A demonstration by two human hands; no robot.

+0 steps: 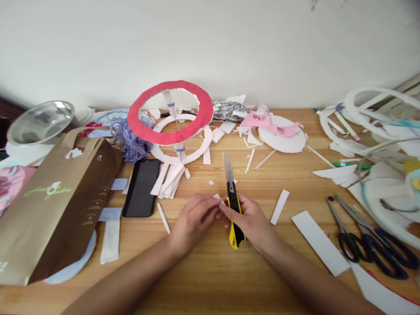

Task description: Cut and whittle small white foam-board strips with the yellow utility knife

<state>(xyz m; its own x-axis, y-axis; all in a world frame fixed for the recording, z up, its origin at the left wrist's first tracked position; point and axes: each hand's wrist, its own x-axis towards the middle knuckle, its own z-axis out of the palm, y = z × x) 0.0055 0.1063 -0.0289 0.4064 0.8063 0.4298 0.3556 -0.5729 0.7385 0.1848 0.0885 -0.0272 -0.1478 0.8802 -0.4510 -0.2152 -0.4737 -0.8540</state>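
A yellow-and-black utility knife (234, 205) rests in my right hand (256, 221), which is closed around it. Its blade is extended and points away from me, toward the back of the table. My left hand (197, 221) is closed in a pinch on a small white piece (219, 200), mostly covered by the fingers. The thumb of my right hand also reaches that piece, and the fingertips of both hands meet there. Left of my left hand lies a thin white strip (163, 218). Beyond it is a pile of white strips (170, 181).
Behind stands a red ring (138, 124) above a white ring (206, 144). A phone (141, 188), purple yarn (136, 142) and a brown paper bag (62, 197) are left. Scissors (351, 245), a white strip (320, 242) and white rings (351, 98) lie right. A white disc (278, 138) sits behind.
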